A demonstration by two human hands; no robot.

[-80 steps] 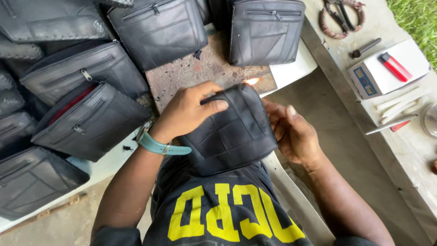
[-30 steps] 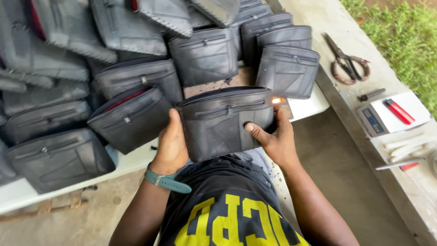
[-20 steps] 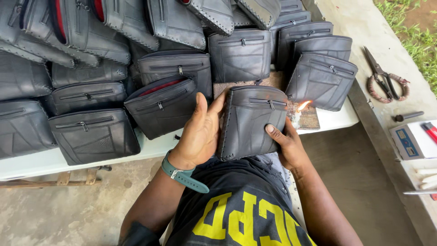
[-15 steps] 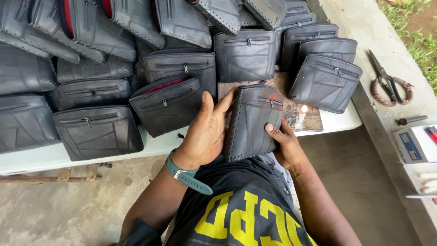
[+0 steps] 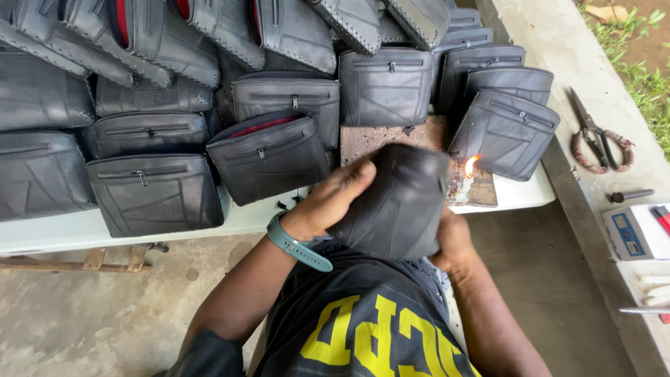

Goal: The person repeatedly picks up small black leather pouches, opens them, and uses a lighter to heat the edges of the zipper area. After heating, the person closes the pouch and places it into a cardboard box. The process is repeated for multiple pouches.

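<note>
Black leather pouch [image 5: 398, 202] held up between both my hands, over the table edge [image 5: 105, 227]. Left hand [image 5: 331, 199] flat on its left face, fingers curled over the top rim. Right hand [image 5: 453, 241] mostly hidden behind the pouch, apparently gripping its lower right corner. Small flame [image 5: 469, 166] burns just beside the pouch's right edge. Finished bags [image 5: 269, 157] piled behind.

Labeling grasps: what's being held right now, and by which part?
A black leather bag, in both hands: left hand spread on its left face and edge, right hand under its lower right corner, beside a small flame.
</note>
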